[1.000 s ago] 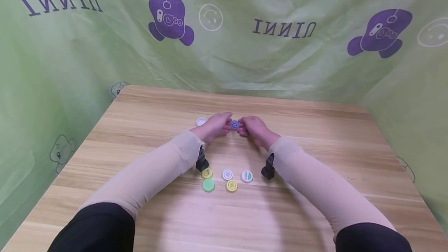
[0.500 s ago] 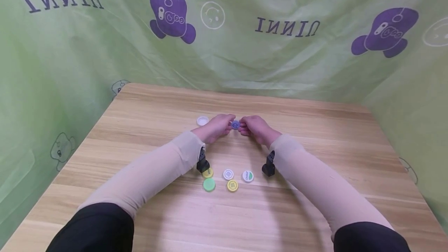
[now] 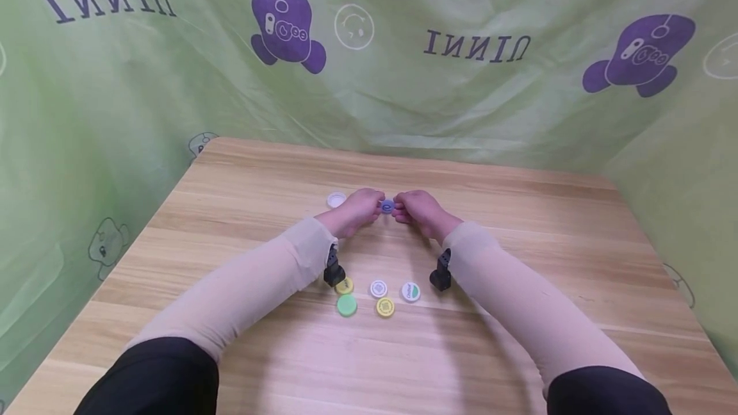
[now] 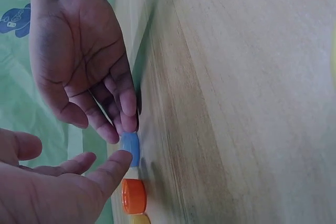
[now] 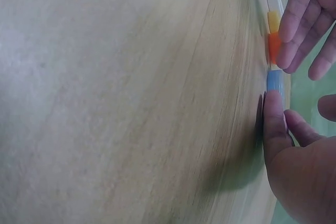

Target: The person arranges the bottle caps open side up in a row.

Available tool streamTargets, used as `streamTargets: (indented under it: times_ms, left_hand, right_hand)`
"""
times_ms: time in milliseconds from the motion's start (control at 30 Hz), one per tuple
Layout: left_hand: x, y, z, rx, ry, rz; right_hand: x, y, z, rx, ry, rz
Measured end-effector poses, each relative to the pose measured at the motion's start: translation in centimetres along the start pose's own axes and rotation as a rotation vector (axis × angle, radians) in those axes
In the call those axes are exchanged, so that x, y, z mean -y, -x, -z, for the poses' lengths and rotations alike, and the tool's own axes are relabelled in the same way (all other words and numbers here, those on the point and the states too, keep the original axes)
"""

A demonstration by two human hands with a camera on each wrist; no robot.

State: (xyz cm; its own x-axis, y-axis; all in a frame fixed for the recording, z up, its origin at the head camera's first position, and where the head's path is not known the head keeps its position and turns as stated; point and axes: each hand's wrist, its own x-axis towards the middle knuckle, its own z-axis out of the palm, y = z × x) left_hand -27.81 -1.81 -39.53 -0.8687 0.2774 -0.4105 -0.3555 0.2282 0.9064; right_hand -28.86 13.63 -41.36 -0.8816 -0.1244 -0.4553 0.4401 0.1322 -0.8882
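we see two hands meeting at the middle of a wooden table point(image 3: 519, 223), a blue cap point(image 3: 387, 206) caught between them. the left hand point(image 3: 356, 210) and the right hand point(image 3: 419, 210) each touch the cap with their fingertips point(image 4: 128, 121), pinching it from opposite sides as it lies on the wood. in the wrist views an orange cap point(image 4: 133, 196) sits just beside the blue one, with a yellow cap point(image 5: 273, 21) next to that. a white cap point(image 3: 336, 199) lies just left of the left hand. nearer the person, a green cap point(image 3: 346, 305) and four more caps point(image 3: 385, 307) cluster between the forearms. a green printed cloth point(image 3: 173, 82) hangs behind the table.
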Motion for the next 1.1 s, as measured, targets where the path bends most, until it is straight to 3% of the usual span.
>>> streamTargets:
  times_ms: [233, 400, 767, 867, 1100]
  left_hand:
    - [-0.1, 0.7, 0.8, -0.015, 0.072, 0.012]
    - [0.2, 1.1, 1.7, -0.016, 0.111, -0.015]
    - [2.0, 2.8, 3.7, 0.004, 0.101, -0.013]
    - [2.7, 3.8, 3.9, 0.034, 0.037, -0.026]
    - [4.4, 5.6, 4.5, 0.140, -0.071, -0.039]
  right_hand:
    - [-0.1, 0.0, -0.2, 0.001, 0.015, 0.028]
    - [-0.2, 0.2, -0.2, 0.002, 0.041, 0.049]
    - [-0.6, 1.2, -0.3, 0.038, 0.070, 0.096]
    - [-0.8, 2.2, -0.4, 0.083, 0.113, 0.100]
    - [-1.7, 4.6, -1.7, 0.297, 0.241, 0.090]
